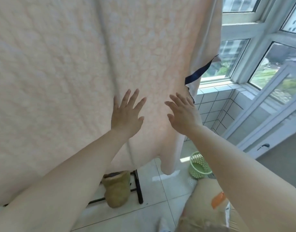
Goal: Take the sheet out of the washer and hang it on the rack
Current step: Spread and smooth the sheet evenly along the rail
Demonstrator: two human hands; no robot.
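Note:
A large pale peach quilted sheet (73,67) hangs spread in front of me and fills most of the head view. A dark blue strap (198,72) shows at its right edge. Only the black foot of the rack (139,188) is visible below the sheet; the rest is hidden behind the cloth. My left hand (127,114) is flat against the sheet with its fingers spread. My right hand (183,113) is spread too, close to the sheet's right edge. Neither hand holds anything. The washer is out of view.
A tan fabric bag (117,190) sits on the tiled floor by the rack's foot. A green plastic basket (200,164) stands to the right. A cardboard box with orange tape (209,203) is at the lower right. Windows (269,64) and a tiled sill line the right side.

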